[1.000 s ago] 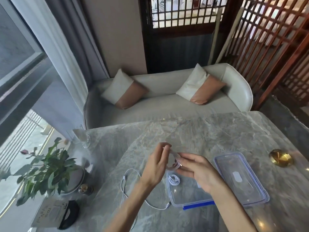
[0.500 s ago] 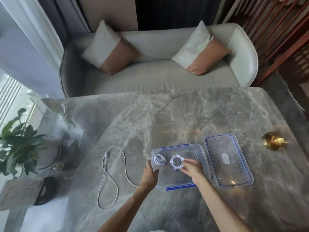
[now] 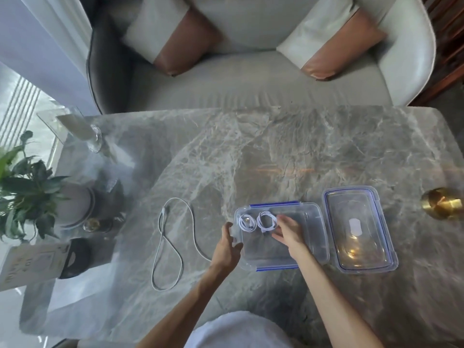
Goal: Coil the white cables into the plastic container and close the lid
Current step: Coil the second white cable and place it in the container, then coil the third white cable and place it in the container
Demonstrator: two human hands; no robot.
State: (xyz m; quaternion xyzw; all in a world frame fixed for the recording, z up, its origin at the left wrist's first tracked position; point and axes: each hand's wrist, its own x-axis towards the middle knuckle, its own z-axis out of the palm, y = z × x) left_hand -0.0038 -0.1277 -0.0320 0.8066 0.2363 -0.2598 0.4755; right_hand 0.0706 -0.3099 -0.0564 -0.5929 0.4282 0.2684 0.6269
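Note:
A clear plastic container (image 3: 311, 237) with blue clips sits on the grey marble table. Two small white coiled cables lie in its far left corner: one coil (image 3: 247, 222) at the left, a second coil (image 3: 266, 221) beside it. My right hand (image 3: 288, 231) is inside the container, fingertips touching the second coil. My left hand (image 3: 227, 244) grips the container's left wall. A loose white cable (image 3: 170, 243) lies uncoiled on the table to the left. The clear lid (image 3: 359, 229) rests upside down to the right of the container.
A brass round object (image 3: 443, 202) stands at the right edge. At the left are a potted plant (image 3: 27, 189), a glass (image 3: 94, 139), a small card stand (image 3: 32, 262) and a dark object. A sofa with two cushions lies beyond the table's far edge.
The hands came down from mid-air and set a coiled cable into the container beside the first coil. The left hand took hold of the container's wall. The camera tilted down.

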